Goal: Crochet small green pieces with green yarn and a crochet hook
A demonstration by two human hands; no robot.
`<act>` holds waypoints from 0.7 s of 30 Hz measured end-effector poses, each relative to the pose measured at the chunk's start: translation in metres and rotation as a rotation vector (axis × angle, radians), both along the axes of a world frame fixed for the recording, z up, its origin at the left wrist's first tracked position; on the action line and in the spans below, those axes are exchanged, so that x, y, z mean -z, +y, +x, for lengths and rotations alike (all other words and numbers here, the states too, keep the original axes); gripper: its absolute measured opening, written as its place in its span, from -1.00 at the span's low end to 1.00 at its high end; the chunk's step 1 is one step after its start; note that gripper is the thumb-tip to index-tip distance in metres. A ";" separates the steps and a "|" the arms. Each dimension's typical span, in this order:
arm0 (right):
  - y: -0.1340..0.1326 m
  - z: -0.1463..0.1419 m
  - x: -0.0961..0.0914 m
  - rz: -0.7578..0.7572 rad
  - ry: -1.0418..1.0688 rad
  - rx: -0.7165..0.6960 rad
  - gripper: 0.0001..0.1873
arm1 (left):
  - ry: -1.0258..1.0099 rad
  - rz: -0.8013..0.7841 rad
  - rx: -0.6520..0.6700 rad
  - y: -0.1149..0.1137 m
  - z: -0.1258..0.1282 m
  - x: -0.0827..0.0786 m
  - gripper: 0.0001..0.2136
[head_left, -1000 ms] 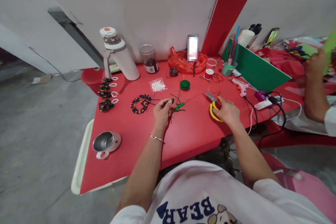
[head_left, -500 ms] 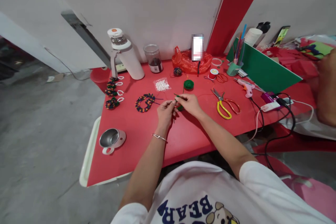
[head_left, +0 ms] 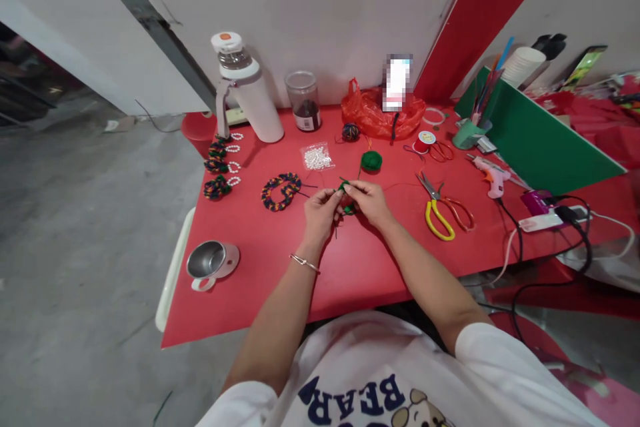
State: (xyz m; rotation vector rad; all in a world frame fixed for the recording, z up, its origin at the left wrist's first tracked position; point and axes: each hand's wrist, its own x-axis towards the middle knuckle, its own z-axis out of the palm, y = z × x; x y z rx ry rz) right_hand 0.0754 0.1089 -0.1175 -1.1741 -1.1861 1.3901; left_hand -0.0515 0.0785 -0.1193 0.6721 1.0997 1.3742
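Green yarn (head_left: 343, 185) is pinched between my two hands just above the table. My left hand (head_left: 321, 212) grips it with thumb and finger, and a bracelet sits on that wrist. From the other side my right hand (head_left: 369, 202) pinches the same yarn, the fingertips of both hands nearly touching. Part of the green piece hangs below the fingers, with a loose end beneath. A strand runs up toward a ball of green yarn (head_left: 371, 161). Left of my hands lies a multicoloured crocheted loop (head_left: 281, 192). A bag of white beads (head_left: 317, 157) rests beyond them.
A steel-lined cup (head_left: 213, 263) stands at the left edge of the red table (head_left: 260, 267). Scissors (head_left: 440, 210) and a pink glue gun (head_left: 493, 177) lie to the right. Behind are a white bottle (head_left: 257, 103), a jar (head_left: 304, 103) and a red plastic bag (head_left: 365, 117).
The view has shifted, so the things at the right sit further right. Both hands stay together on the green yarn, their fingers slightly moved. The other person's arm at the right has left the picture.
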 end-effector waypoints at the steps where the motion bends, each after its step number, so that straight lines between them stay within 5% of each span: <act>1: 0.000 -0.001 0.000 -0.080 0.078 -0.005 -0.61 | -0.013 -0.008 0.011 -0.001 0.001 -0.001 -0.59; 5: 0.000 -0.002 -0.001 -0.229 0.236 0.000 -0.58 | -0.038 -0.003 0.037 -0.004 0.003 -0.003 -0.63; 14: -0.007 0.001 -0.009 -0.130 0.066 -0.136 -0.58 | 0.042 0.066 -0.107 -0.003 -0.007 -0.001 -0.64; 21: -0.011 -0.004 -0.007 -0.136 0.159 -0.193 -0.51 | 0.022 0.099 -0.133 0.001 -0.008 -0.003 -0.64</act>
